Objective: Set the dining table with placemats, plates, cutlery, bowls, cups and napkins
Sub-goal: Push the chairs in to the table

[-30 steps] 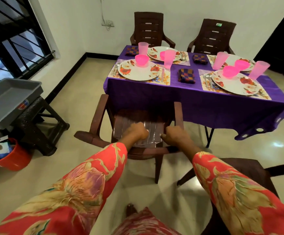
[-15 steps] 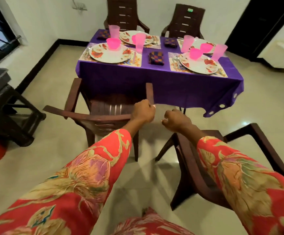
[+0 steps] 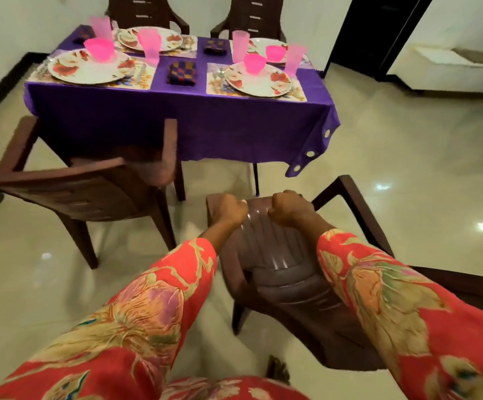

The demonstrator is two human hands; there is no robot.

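The dining table under its purple cloth (image 3: 176,116) carries flowered plates (image 3: 87,67) (image 3: 259,80) on placemats, each with a pink bowl (image 3: 100,49) (image 3: 254,63). Pink cups (image 3: 149,46) (image 3: 293,57) stand beside them, and a checkered napkin (image 3: 182,73) lies between the near settings. Cutlery (image 3: 220,75) lies left of the near right plate. In front of the table's right half stands a brown plastic chair (image 3: 274,255). My left hand (image 3: 230,209) and my right hand (image 3: 287,207) both grip the top edge of its backrest, fingers curled over it.
A second brown chair (image 3: 90,186) stands to the left, its seat pushed under the table. Two more chairs (image 3: 148,10) (image 3: 256,13) line the far side. A dark doorway (image 3: 373,33) and a white cabinet (image 3: 451,70) are at the right. Glossy floor surrounds everything.
My hands left the left chair's backrest, swung right and now grip the right chair's backrest. The view turned right with them.
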